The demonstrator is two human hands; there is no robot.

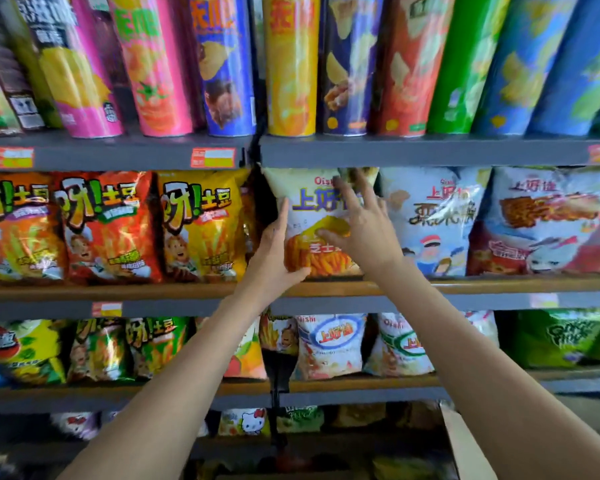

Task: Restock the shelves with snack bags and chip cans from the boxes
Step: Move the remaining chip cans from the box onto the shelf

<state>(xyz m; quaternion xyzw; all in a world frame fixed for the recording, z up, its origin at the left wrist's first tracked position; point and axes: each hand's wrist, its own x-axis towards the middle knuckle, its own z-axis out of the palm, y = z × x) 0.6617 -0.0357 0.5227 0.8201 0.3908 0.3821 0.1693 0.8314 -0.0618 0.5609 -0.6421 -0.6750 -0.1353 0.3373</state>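
Your single head view, close and level, facing the grey-edged snack shelving [430, 152] at arm's reach.

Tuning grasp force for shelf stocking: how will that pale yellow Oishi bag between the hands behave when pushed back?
The pale yellow Oishi bag looks air-puffed, so probably light and squashy, with breakable contents. Its film looks glossy, so likely slippery. The left hand steadies its edge while the right hand rests on its face, suggesting it tips easily.
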